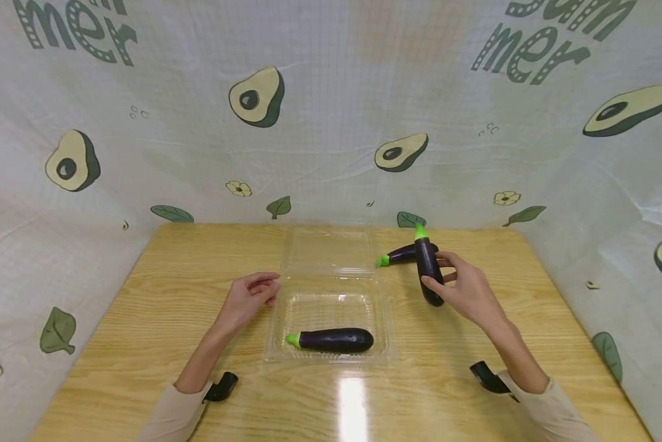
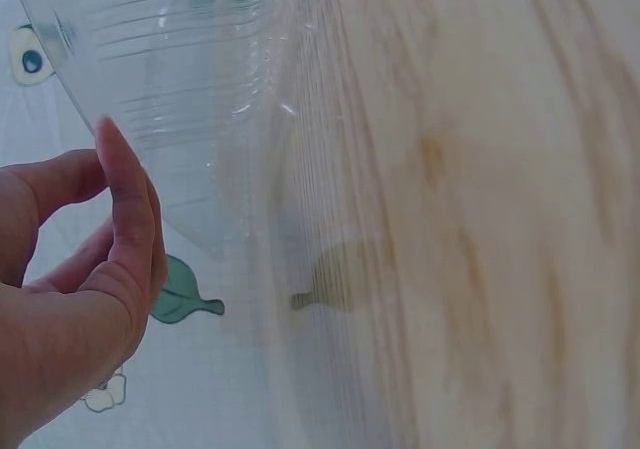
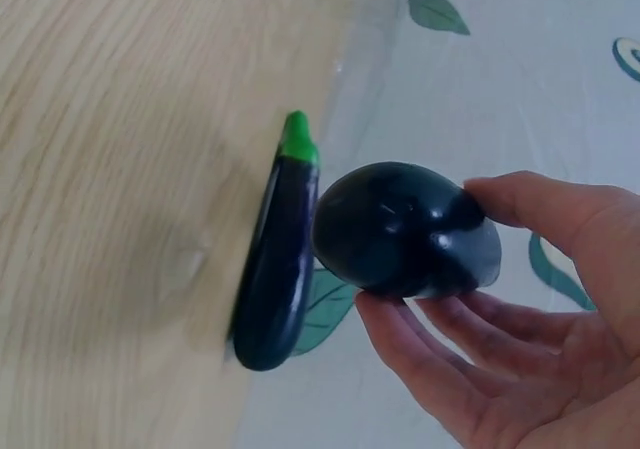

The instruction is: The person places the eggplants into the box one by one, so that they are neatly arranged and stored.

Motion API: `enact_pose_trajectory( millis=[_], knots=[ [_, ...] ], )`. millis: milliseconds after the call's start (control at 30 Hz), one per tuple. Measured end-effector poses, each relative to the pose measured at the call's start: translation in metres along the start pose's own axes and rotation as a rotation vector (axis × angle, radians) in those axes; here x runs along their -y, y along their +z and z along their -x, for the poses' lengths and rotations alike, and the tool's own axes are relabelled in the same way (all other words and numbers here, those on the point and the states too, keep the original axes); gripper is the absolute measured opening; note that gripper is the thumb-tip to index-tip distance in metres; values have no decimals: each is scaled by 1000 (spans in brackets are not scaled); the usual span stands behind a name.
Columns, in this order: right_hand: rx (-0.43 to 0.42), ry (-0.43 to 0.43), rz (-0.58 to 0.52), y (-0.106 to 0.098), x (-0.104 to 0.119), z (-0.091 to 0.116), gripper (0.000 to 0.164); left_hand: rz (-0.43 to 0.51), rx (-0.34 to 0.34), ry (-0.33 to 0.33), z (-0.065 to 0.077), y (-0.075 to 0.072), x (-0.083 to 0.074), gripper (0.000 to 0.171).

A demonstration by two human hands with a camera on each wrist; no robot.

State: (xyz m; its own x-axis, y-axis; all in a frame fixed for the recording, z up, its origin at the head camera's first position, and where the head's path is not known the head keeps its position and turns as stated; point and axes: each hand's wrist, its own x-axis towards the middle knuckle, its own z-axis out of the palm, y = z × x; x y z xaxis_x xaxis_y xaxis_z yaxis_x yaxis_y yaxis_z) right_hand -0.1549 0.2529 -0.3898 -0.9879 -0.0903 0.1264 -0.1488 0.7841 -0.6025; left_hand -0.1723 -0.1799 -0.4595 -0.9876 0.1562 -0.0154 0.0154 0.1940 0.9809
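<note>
My right hand (image 1: 469, 289) holds an eggplant (image 1: 429, 267) between thumb and fingers, its green stem end pointing away from me. In the right wrist view, the dark rounded end of this eggplant (image 3: 400, 231) faces the camera. Another eggplant (image 1: 402, 254) lies on the table behind it, partly covered by the held one. A third eggplant (image 1: 336, 340) lies crosswise in the near half of a clear plastic clamshell container (image 1: 331, 313), stem to the left. Beside the container's left edge is my left hand (image 1: 249, 296), fingers loosely bent and holding nothing; whether the fingertips touch the plastic, I cannot tell.
The container's transparent lid (image 1: 331, 248) lies folded back on the wooden table (image 1: 198, 258). A pale cloth (image 1: 331, 184) printed with avocados and leaves hangs behind the table and along both sides.
</note>
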Motion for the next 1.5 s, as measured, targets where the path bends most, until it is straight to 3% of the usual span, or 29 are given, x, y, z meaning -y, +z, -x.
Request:
enact_pose_trajectory(
  millis=[667,1100,1500],
  knots=[
    [70,-124,-32,3,39,-6,53,-7,-2,-18,2,1,-2,33],
    [106,-248,-5,15,65,-16,51,-16,-14,-26,2,1,-2,32],
    [158,-296,70,29,86,-17,52,-15,8,-17,1,0,-1,35]
  ],
)
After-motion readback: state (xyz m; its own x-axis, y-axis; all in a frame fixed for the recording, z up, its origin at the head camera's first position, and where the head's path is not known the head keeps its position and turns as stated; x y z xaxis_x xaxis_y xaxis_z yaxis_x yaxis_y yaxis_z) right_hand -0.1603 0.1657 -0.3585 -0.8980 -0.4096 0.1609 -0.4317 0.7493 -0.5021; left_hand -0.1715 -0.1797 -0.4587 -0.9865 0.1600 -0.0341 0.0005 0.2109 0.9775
